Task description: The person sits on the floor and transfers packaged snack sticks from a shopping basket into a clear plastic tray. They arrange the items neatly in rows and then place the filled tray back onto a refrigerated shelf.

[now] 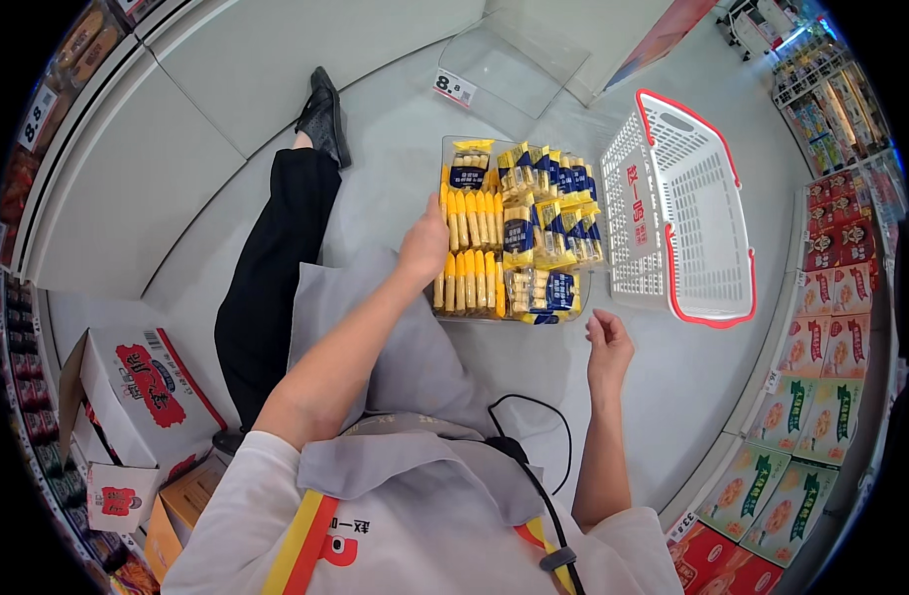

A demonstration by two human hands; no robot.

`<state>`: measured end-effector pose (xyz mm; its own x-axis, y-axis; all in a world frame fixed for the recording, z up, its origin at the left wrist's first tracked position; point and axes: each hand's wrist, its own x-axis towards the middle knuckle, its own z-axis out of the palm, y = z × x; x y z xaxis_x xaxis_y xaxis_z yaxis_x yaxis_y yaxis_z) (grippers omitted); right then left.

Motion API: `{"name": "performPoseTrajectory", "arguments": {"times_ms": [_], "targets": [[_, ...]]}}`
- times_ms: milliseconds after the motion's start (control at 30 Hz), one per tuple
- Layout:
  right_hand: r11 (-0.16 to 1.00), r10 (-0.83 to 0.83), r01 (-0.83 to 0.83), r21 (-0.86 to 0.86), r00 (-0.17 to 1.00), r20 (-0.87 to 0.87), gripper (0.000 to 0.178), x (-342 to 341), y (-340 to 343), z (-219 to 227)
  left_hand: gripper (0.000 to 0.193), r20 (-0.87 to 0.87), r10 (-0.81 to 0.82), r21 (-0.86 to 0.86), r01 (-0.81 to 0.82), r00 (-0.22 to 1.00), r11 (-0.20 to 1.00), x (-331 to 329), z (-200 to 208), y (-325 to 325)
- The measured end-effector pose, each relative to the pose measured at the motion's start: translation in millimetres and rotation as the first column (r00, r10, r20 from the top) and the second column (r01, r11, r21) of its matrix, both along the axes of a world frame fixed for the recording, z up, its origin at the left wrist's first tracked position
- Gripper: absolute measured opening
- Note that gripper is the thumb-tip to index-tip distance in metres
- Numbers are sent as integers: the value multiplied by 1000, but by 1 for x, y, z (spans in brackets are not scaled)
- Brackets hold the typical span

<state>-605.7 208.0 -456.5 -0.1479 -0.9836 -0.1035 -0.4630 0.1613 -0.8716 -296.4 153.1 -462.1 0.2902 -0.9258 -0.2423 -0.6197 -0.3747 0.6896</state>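
A clear plastic bin (519,318) sits on the floor in front of me, packed with yellow-and-blue snack packets (474,220). Some packets stand on edge in rows on its left side; others lie with their labels and pale sticks showing on the right. My left hand (424,243) is closed at the bin's left wall, against the standing packets, its fingertips partly hidden. Off the bin's lower right corner, my right hand (610,349) hangs in the air, fingers loosely bent and slightly apart, with nothing visible in it.
A white shopping basket (672,208) with red handles stands right of the bin. Beyond the bin lies a clear lid (519,74) with a price tag. Cardboard boxes (142,397) are at lower left. Shelves of boxed goods (806,416) line the right; my outstretched leg (276,228) lies left.
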Motion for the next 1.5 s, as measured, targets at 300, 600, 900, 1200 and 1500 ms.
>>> {"name": "performPoseTrajectory", "arguments": {"times_ms": [300,600,900,1200,1500], "targets": [[958,-249,162,237,880,404,13,40,23,-30,47,28,-1,-59,2,1000,998,3,-14,2],[971,-234,224,79,960,153,19,41,30,-44,49,47,15,-80,-11,999,997,2,-13,-1],[975,-218,220,-38,975,38,18,31,20,-63,46,689,-468,-446,833,553,327,-56,14,48],[997,-43,29,-68,977,-208,12,34,26,-39,41,590,-567,-366,816,575,448,-78,6,20],[793,286,-570,-215,660,-695,21,55,10,-22,41,469,-609,-345,768,639,539,-79,8,9]]}}
